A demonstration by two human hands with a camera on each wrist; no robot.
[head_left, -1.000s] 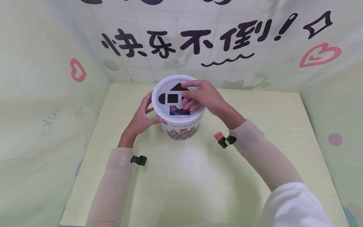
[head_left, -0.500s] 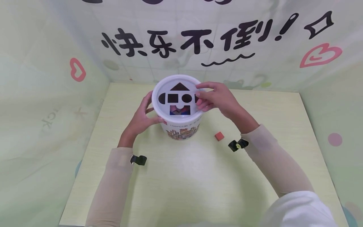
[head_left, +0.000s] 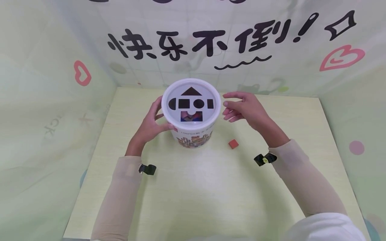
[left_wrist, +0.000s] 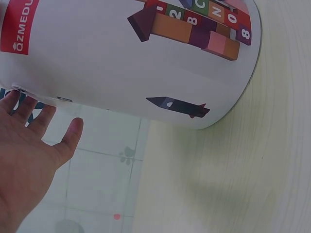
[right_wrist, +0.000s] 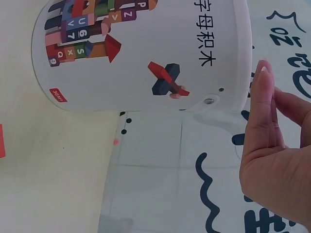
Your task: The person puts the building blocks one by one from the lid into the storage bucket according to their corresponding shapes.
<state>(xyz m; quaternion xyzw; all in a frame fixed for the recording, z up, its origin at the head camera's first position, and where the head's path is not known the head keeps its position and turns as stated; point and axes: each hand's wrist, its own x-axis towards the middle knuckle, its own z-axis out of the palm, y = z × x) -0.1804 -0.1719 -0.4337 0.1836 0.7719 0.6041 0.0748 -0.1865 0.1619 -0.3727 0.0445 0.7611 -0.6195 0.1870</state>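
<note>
A white bucket (head_left: 193,139) stands on the table, with printed block pictures on its side. Its white lid (head_left: 190,92) has several shaped cutouts, and coloured pieces show through the lower one. My left hand (head_left: 149,124) rests on the bucket's left side just below the rim, fingers spread. In the left wrist view, some fingertips of that left hand (left_wrist: 34,150) touch the bucket while the little finger stands apart. My right hand (head_left: 245,107) is in the air just right of the lid, fingers loosely bent, holding nothing visible. A red block (head_left: 233,144) lies on the table right of the bucket.
The pale wooden table (head_left: 187,194) extends in front of the bucket. A printed cloth (head_left: 187,67) with black lettering hangs close behind the bucket. More cloth walls (head_left: 45,117) stand at both sides.
My right hand has moved right, from over the lid to beside the bucket, uncovering the cutouts. The left hand, bucket and red block have stayed in place.
</note>
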